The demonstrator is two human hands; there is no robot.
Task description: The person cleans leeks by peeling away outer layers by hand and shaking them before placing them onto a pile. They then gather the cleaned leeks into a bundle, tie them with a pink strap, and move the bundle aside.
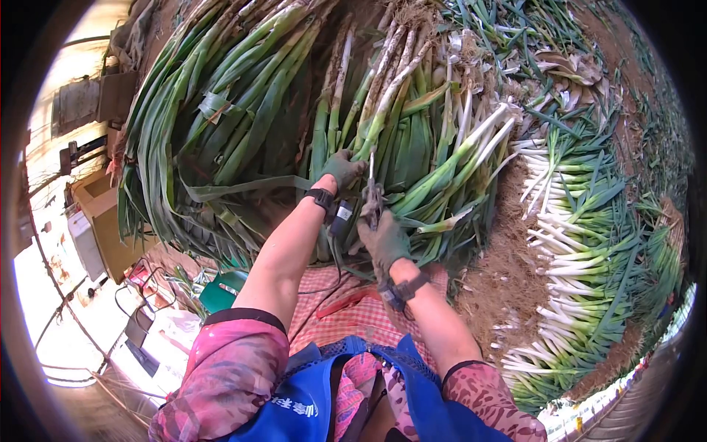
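Observation:
My left hand [342, 169], in a dark green glove, is closed at the green part of a leek [388, 103]. The leek's soil-stained root end points away from me. In my gloved right hand [385, 239] is what looks like an air blow gun [373, 197], its thin metal nozzle pointing up at the leaves beside my left hand. Below my hands runs a dark hose [338, 258]. Peeled leeks with white stems [479, 144] lie just right of the blow gun. A big heap of unpeeled leeks [243, 110] spreads to the left.
On the right, a long row of cleaned leeks [563, 250] lies on brown soil [508, 272]. Peeled-off leaves [567, 70] are piled at the upper right. A red checked cloth [320, 283] covers my lap. A green plastic object [221, 291] and a cardboard box [110, 221] stand left.

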